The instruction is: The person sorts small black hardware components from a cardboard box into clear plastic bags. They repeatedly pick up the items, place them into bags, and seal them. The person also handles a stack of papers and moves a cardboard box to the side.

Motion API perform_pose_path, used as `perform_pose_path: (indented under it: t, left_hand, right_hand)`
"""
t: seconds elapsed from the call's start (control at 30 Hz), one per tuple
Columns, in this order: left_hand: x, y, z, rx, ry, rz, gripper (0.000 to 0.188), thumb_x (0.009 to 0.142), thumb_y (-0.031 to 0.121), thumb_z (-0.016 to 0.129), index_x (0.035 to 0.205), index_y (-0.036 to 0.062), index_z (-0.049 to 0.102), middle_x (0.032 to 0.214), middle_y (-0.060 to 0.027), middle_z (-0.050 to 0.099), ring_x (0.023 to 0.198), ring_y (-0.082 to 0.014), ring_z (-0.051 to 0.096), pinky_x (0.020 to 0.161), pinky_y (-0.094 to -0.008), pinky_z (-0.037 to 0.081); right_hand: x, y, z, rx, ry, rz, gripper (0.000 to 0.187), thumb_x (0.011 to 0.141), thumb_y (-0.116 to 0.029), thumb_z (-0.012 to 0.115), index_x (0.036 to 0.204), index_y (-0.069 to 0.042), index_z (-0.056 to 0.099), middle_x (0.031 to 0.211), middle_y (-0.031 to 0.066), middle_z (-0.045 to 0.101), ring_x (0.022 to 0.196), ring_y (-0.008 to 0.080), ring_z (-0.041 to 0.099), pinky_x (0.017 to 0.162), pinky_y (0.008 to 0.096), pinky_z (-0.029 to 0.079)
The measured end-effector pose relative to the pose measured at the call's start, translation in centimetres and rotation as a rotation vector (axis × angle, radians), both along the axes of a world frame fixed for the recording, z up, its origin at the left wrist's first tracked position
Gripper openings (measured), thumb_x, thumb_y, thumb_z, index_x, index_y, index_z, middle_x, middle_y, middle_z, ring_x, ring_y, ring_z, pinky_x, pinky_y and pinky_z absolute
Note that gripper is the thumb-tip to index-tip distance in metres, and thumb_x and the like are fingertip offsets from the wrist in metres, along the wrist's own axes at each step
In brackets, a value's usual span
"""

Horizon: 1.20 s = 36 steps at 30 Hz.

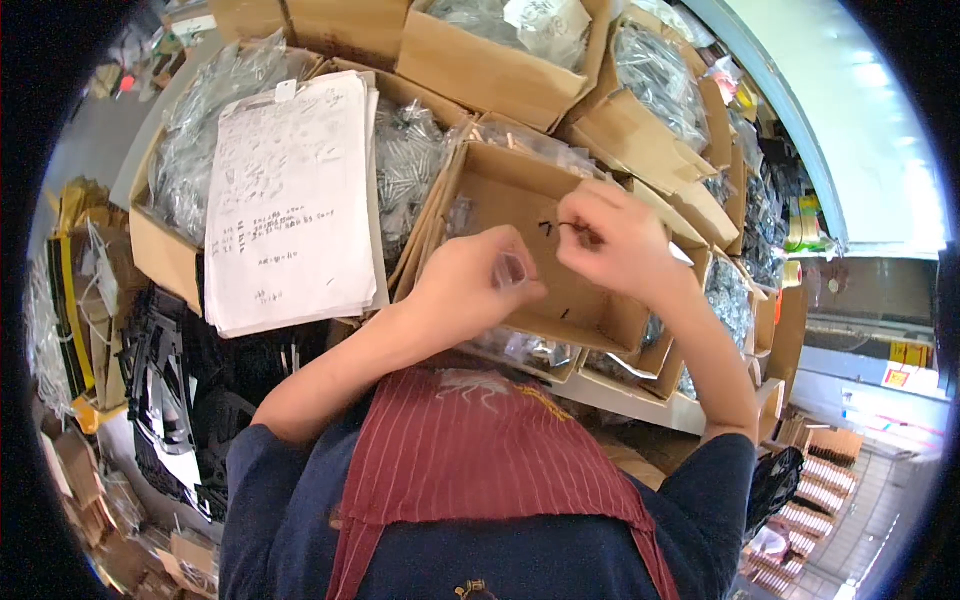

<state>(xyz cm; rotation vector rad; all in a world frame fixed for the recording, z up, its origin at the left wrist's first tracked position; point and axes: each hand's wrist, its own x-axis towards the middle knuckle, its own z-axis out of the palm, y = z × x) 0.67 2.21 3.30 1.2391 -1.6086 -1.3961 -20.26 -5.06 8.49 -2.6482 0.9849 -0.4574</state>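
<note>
Both my hands are over a shallow cardboard box (500,180). My left hand (470,275) is curled round a small clear plastic bag (512,268), its mouth between thumb and fingers. To its right, my right hand (618,245) is closed, with small dark pieces (590,236) showing inside the curled fingers. They look like screws, but they are too small to be sure. A few more thin dark pieces (566,313) lie on the bottom of the box. The two hands are close together but apart.
A stack of written paper sheets (290,200) lies over open boxes on the left. Bagged metal parts fill a carton (480,60) behind and another (660,85) at the far right. Loose screws (410,160) sit beside the papers. Black plastic parts (165,380) stand at lower left.
</note>
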Motion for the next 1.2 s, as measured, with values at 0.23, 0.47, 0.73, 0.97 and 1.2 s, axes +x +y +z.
perform_pose_path:
  t: [0.23, 0.47, 0.73, 0.97, 1.2]
  left_hand:
    - [-0.6, -0.1, -2.1, -0.218, 0.064, 0.085, 0.030, 0.082, 0.022, 0.080, 0.098, 0.0017, 0.064, 0.083, -0.0161, 0.070, 0.077, -0.0298, 0.070, 0.071, -0.0401, 0.054]
    - [0.2, -0.2, 0.0, 0.034, 0.106, 0.018, 0.017, 0.085, 0.009, 0.079, 0.092, 0.0024, 0.066, 0.087, -0.0031, 0.068, 0.082, -0.0091, 0.061, 0.079, -0.0268, 0.050]
    - [0.4, -0.1, -0.7, -0.037, 0.168, 0.020, 0.017, 0.088, 0.010, 0.078, 0.093, 0.0023, 0.063, 0.087, -0.0013, 0.066, 0.083, -0.0070, 0.060, 0.077, -0.0242, 0.049]
    - [0.2, -0.1, 0.0, 0.011, 0.092, 0.007, 0.020, 0.086, 0.012, 0.080, 0.095, 0.0022, 0.065, 0.088, -0.0047, 0.068, 0.083, -0.0087, 0.060, 0.077, -0.0272, 0.050]
    - [0.1, 0.2, 0.1, -0.063, 0.017, 0.040, 0.022, 0.085, 0.010, 0.080, 0.098, 0.0011, 0.065, 0.090, -0.0071, 0.069, 0.087, -0.0104, 0.062, 0.080, -0.0285, 0.050]
  right_hand:
    - [1.9, 2.0, 2.1, 0.023, -0.196, 0.289, 0.023, 0.082, -0.003, 0.070, 0.105, -0.006, 0.071, 0.094, 0.0103, 0.069, 0.080, 0.0292, 0.069, 0.067, 0.0370, 0.058]
    - [-1.5, -1.5, -4.2, -0.150, 0.264, 0.136, 0.029, 0.080, -0.003, 0.066, 0.108, -0.001, 0.067, 0.100, 0.0145, 0.065, 0.090, 0.0317, 0.069, 0.071, 0.0391, 0.059]
    - [-0.6, -0.7, -5.8, -0.123, 0.583, 0.108, 0.023, 0.077, -0.008, 0.067, 0.097, 0.000, 0.061, 0.101, 0.0167, 0.064, 0.091, 0.0332, 0.068, 0.069, 0.0407, 0.058]
    - [-0.8, -0.8, -3.1, 0.083, 0.322, 0.048, 0.019, 0.078, -0.004, 0.072, 0.095, -0.001, 0.065, 0.089, 0.0130, 0.066, 0.078, 0.0293, 0.068, 0.066, 0.0382, 0.056]
    - [1.2, 1.5, 2.5, 0.184, -0.195, 0.236, 0.022, 0.084, -0.002, 0.069, 0.106, -0.005, 0.069, 0.091, 0.0120, 0.066, 0.083, 0.0330, 0.067, 0.069, 0.0385, 0.055]
